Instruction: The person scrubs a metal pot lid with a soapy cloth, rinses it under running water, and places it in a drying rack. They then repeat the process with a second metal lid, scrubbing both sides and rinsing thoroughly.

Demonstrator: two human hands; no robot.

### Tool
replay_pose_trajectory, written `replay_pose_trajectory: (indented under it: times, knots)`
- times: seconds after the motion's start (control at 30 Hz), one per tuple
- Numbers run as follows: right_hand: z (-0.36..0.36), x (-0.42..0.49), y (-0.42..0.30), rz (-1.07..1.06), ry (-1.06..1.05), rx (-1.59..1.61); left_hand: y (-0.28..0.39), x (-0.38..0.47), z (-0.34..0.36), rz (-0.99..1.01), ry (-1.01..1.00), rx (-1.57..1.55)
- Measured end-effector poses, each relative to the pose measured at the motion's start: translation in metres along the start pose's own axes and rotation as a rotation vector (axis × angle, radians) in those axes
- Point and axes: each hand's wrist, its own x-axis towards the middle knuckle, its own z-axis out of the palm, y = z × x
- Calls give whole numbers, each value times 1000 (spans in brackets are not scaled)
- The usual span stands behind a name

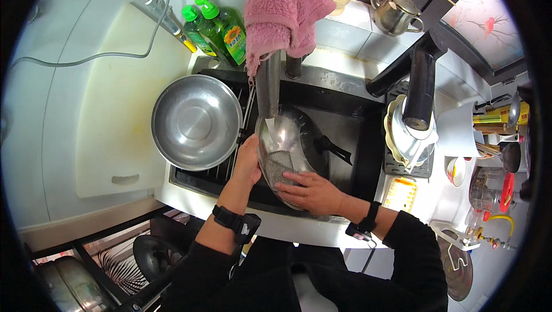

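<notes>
Below the faucet, over the dark sink (366, 148), a shiny metal bowl (282, 128) is tilted on its side in my left hand (249, 161), which grips its left rim. My right hand (311, 192) presses a grey mesh scrubbing cloth (279, 165) against the bowl's metal surface. A thin stream of water runs from the faucet spout (268, 92) onto the bowl. Behind it in the sink lies a dark pan (308, 139) with a black handle (338, 149). A second metal bowl (196, 122) rests on the rack at the sink's left.
A pink towel (284, 14) hangs over the faucet. Green detergent bottles (222, 31) stand behind the rack, and a white cutting board (125, 126) leans at the left. On the right are stacked dishes (405, 131), a black pipe-like fixture (420, 83) and a white utensil holder (457, 131).
</notes>
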Motion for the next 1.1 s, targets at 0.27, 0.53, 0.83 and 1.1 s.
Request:
replay_pose_trajectory:
  times: [0.27, 0.53, 0.83, 1.1]
  knots:
    - [23, 97, 98, 647, 20, 198, -4, 1, 0, 1, 26, 40]
    - [16, 34, 4, 238, 34, -8, -7, 3, -11, 0, 22, -15]
    - [35, 48, 81, 808, 88, 285, -26, 5, -2, 119, 357, 321]
    - [32, 40, 10, 475, 150, 101, -24, -1, -10, 274, 300, 405]
